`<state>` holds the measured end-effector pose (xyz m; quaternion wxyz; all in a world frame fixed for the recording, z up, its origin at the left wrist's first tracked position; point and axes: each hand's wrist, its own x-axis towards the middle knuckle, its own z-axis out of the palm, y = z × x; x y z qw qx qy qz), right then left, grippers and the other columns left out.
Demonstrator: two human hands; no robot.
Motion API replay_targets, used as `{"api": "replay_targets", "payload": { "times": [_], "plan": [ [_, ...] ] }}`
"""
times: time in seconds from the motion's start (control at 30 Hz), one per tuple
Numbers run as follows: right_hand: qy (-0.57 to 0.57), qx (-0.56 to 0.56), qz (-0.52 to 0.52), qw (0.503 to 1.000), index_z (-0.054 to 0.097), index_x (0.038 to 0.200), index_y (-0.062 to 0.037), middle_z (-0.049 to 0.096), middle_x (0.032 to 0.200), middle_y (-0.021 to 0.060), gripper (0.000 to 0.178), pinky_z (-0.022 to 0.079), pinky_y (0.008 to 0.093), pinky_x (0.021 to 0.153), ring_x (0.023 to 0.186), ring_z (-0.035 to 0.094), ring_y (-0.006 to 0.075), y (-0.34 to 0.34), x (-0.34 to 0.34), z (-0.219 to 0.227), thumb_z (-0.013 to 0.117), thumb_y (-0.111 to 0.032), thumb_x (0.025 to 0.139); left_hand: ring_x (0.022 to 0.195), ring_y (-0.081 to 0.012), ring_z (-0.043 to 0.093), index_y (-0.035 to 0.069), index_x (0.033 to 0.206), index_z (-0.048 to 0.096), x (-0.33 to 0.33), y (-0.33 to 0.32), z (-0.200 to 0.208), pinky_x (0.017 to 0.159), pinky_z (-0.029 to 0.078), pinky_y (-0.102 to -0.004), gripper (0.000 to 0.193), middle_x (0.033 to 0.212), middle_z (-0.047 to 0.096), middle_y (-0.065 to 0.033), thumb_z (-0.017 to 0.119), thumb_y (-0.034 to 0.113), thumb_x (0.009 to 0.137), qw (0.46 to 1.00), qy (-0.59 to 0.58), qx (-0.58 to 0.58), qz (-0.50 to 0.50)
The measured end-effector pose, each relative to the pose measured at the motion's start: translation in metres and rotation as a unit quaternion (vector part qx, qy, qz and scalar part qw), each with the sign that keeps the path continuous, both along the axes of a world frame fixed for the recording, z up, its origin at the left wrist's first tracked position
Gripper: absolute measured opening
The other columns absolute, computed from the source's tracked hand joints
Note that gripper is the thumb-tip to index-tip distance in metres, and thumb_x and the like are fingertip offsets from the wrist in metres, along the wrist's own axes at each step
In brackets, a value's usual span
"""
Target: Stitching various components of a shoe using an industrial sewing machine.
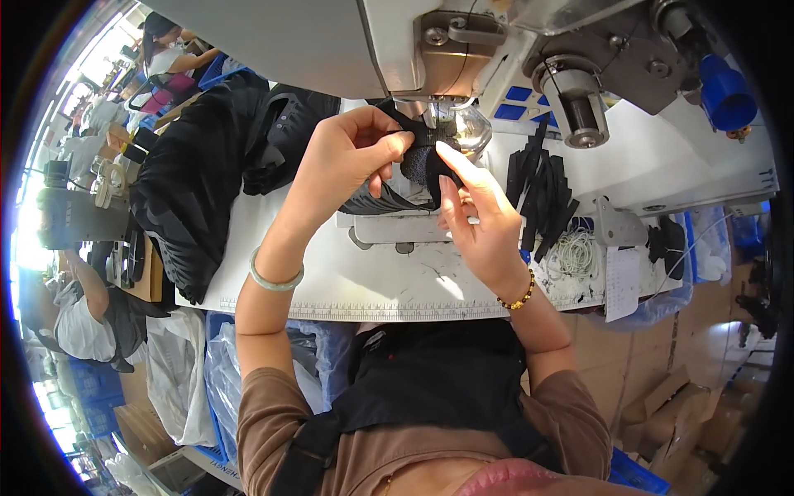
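A black fabric piece (423, 171) with a dark grey textured patch lies under the needle area of a sewing machine (430, 50). My left hand (351, 161) pinches its left side between thumb and fingers, close to the presser foot (430, 114). From the right, my right hand (484, 219) holds the same piece, its index fingertip pressing on the top near the foot and the other fingers curled at the edge. The part of the fabric beneath the foot is partly hidden by my fingers.
Heaped black fabric pieces (194, 182) lie left of the machine. Black strips (538, 186) and tangled pale thread (572, 255) are on the right. A ruler scale (397, 312) runs along the table's front edge. Plastic-lined bins (227, 364) stand below. Other people work at far left.
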<state>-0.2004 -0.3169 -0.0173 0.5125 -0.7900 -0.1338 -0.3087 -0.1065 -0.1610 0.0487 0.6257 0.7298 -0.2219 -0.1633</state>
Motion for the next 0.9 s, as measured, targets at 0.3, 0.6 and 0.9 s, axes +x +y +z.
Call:
{"api": "replay_targets", "payload": {
  "times": [0.3,0.6,0.9],
  "plan": [
    [-0.013,0.007,0.010,1.000,0.051,0.124,-0.0022,0.055,0.090,0.0056,0.038,0.049,0.0195,0.054,0.062,0.054,0.0054,0.000,0.003,-0.001,0.052,0.005,0.087,0.052,-0.0061,0.051,-0.005,0.083,0.061,0.010,-0.001,0.002,0.050,0.042,-0.0185,0.018,0.069,0.057,-0.0030,0.065,0.013,0.083,0.997,0.039,-0.038,-0.057],
    [-0.018,0.009,-0.006,1.000,0.052,0.124,-0.0054,0.055,0.087,0.0070,0.040,0.047,0.0222,0.055,0.062,0.054,0.0092,0.002,0.002,-0.003,0.056,0.003,0.085,0.053,-0.0068,0.052,-0.004,0.082,0.062,0.012,-0.001,0.003,0.052,0.043,-0.0187,0.014,0.069,0.058,-0.0033,0.065,0.010,0.082,0.995,0.054,-0.044,-0.069],
    [0.001,-0.061,-0.059,0.996,0.051,0.122,-0.0084,0.056,0.083,0.0122,0.042,0.047,0.0309,0.052,0.055,0.058,0.0218,0.001,-0.005,0.020,0.060,-0.001,0.082,0.051,-0.0064,0.051,-0.006,0.091,0.060,0.011,-0.006,0.010,0.046,0.043,-0.0189,0.015,0.072,0.058,-0.0045,0.063,0.005,0.082,0.993,0.095,-0.052,-0.055]
  ]
}}
